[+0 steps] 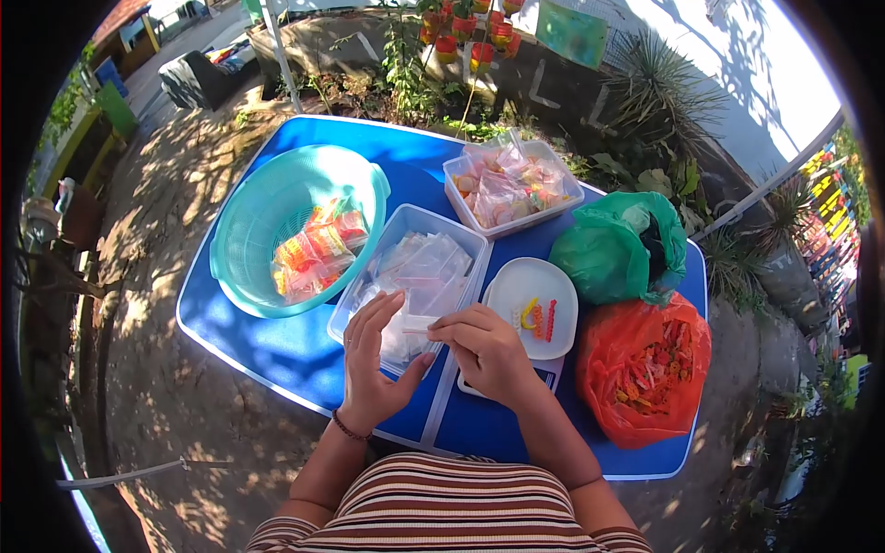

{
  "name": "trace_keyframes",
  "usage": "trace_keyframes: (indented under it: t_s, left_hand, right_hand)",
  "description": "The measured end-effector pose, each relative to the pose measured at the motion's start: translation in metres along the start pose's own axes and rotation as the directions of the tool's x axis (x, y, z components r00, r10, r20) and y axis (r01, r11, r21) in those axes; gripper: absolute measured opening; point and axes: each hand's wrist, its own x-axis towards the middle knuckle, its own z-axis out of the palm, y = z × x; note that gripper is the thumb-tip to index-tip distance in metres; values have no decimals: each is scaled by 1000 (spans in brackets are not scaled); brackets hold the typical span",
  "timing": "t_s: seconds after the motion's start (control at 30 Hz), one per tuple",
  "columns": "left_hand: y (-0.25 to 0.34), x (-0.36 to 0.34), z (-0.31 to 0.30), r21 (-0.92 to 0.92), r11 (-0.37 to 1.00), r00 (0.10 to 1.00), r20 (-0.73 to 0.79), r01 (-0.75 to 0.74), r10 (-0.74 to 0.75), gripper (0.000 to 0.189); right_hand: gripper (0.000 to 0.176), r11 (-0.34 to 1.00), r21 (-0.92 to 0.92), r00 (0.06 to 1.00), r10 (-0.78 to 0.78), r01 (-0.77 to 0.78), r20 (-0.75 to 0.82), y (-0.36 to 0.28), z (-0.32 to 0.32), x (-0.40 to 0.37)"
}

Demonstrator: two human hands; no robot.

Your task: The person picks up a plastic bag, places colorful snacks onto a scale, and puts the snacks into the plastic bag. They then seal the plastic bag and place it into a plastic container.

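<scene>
My right hand (479, 346) pinches a small clear plastic bag (419, 324) over the near side of a clear tub (475, 241) of flat plastic bags. Just left of it, my left hand (373, 355) is raised with its fingers apart, holding nothing. To the right of the tub, a white plate (562, 290) sits on a scale partly hidden by my right hand. On the plate lie small yellow, orange and red twisted pieces (539, 320).
A teal basket (244, 207) with filled packets stands at the left. Behind is a tub (544, 214) of small bags. A green bag (590, 249) and a red bag (608, 369) of orange pieces stand right on the blue table (332, 364).
</scene>
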Motion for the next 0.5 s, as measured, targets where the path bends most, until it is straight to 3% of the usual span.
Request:
trace_keyframes:
  t_s: [0.07, 0.1, 0.2, 0.23, 0.37, 0.43, 0.47, 0.5]
  left_hand:
    - [5, 4, -1, -7, 1000, 996, 84, 4, -4, 62]
    - [8, 8, 2, -73, 997, 995, 97, -1, 8, 45]
    - [3, 4, 5, -188, 973, 946, 316, 137, -72, 21]
    - [19, 8, 11, -179, 976, 973, 214, 124, -84, 5]
    - [26, 0, 20, -298, 938, 946, 315, 179, -80, 7]
    - [26, 4, 15, -273, 953, 862, 506, 131, 26, 16]
    - [26, 6, 14, -265, 959, 801, 594, 105, 76, 21]
    - [29, 6, 19, -230, 973, 859, 502, 22, 99, 26]
  right_hand:
    - [23, 990, 124, 997, 70, -66, -27, -9, -14, -8]
    - [23, 979, 183, 994, 103, -94, -41, -13, -19, -12]
    - [19, 863, 412, 941, 336, -292, -37, -18, -28, -29]
    - [20, 858, 417, 934, 353, -299, -57, -22, -32, -32]
    - [22, 889, 284, 931, 361, -359, 46, -32, -56, -50]
    - [21, 879, 221, 904, 392, -423, 173, -34, -65, -61]
    - [19, 869, 237, 899, 407, -435, 158, -34, -66, -66]
    - [17, 858, 253, 895, 423, -446, 143, -34, -66, -72]
